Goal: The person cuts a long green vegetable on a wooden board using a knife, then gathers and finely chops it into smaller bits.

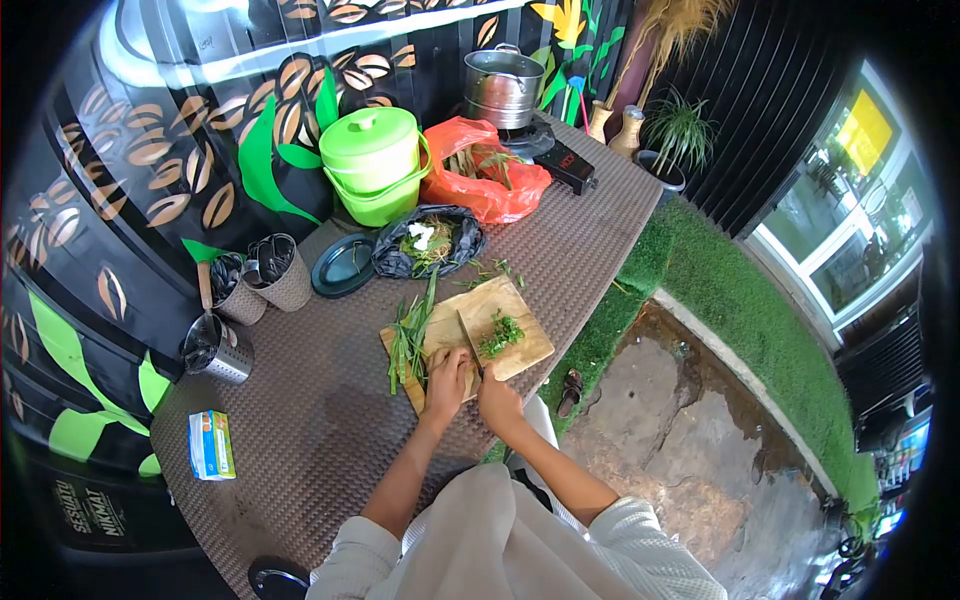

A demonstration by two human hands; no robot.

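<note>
My right hand [498, 400] is closed around the handle of a knife [468, 333], whose blade rests across a wooden cutting board [535, 342]. Beside the blade, my left hand [446, 385] presses its bent, closed fingers on the board; what lies under them is hidden. Long green leaves [408, 342] lie in a bundle left of that hand, partly over the board's edge. To the right of the blade sits a small heap of chopped greens [502, 335].
Behind the board are a black plastic bag [472, 240] of plant scraps, a dark plate [342, 265], a green lidded bucket [370, 165] and a red plastic bag [510, 203]. A steel pot [503, 95] stands on a stove [570, 165]. Utensil holders [280, 280] and a tissue pack [210, 445] are left.
</note>
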